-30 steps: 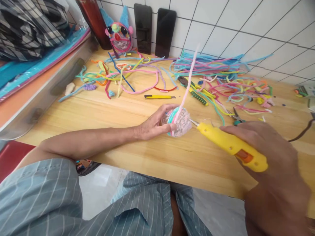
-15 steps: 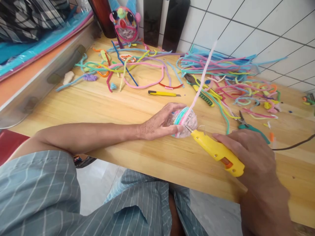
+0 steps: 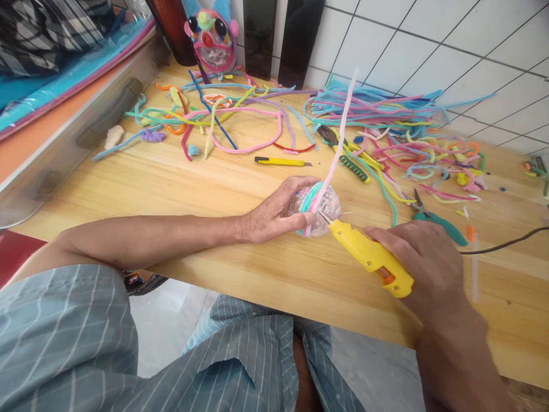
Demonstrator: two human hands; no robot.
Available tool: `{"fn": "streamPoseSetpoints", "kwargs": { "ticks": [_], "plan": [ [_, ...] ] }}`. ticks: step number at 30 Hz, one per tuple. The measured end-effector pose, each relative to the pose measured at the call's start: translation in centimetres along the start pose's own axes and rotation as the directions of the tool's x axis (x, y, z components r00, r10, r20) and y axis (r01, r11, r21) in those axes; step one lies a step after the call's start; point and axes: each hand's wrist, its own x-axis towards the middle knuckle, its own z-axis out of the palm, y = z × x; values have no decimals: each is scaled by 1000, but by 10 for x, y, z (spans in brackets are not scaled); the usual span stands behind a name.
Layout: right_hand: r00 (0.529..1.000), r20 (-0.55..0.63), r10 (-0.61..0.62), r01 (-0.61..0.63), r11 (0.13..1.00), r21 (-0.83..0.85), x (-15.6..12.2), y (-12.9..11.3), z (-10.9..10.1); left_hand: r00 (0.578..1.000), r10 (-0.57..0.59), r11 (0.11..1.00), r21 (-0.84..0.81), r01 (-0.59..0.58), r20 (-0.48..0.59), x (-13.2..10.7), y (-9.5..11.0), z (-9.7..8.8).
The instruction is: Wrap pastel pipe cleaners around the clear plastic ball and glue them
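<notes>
My left hand (image 3: 278, 213) is closed around a clear, rounded plastic piece (image 3: 329, 210), its thumb along the near side. Turquoise and pink pipe cleaners wrap the piece, and the loose end of a pale pink pipe cleaner (image 3: 342, 131) sticks up and away from it. A yellow hot glue gun (image 3: 364, 252) is in my right hand (image 3: 424, 263), fingers wrapped round its handle. Its metal nozzle points left, at the pink strand beside my left thumb. Whether the tip touches is hard to tell. A thin glue thread arcs above the nozzle.
A yellow utility knife (image 3: 283, 162) lies behind my left hand. Pliers with green and yellow handles (image 3: 354, 169) and teal-handled pliers (image 3: 441, 226) lie to the right. Pipe cleaners (image 3: 373, 109) spread along the back, near a decorated figure (image 3: 213, 43). A cord (image 3: 510, 243) runs off right.
The glue gun and my right hand have shifted slightly left and up in the picture. The whole view has drifted a little too. Both hands keep their holds.
</notes>
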Motion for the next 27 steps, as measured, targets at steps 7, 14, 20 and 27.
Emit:
{"fn": "streamPoseSetpoints", "kwargs": {
  "ticks": [7,14,20,27],
  "plan": [
    [1000,-5,-9,9,1000,-21,1,-1,1,999,-41,999,-17,41,4,0,1,0],
    [1000,-3,2,-2,1000,-28,1,-2,1,999,-35,999,-1,35,-3,-1,0,0],
    [1000,1,-13,13,999,-46,4,-4,0,1000,-16,1000,24,16,-1,0,-1,-1],
    [1000,-2,-3,3,996,-90,2,1,2,999,47,998,44,-48,20,0,1,-1]
  ]
}}
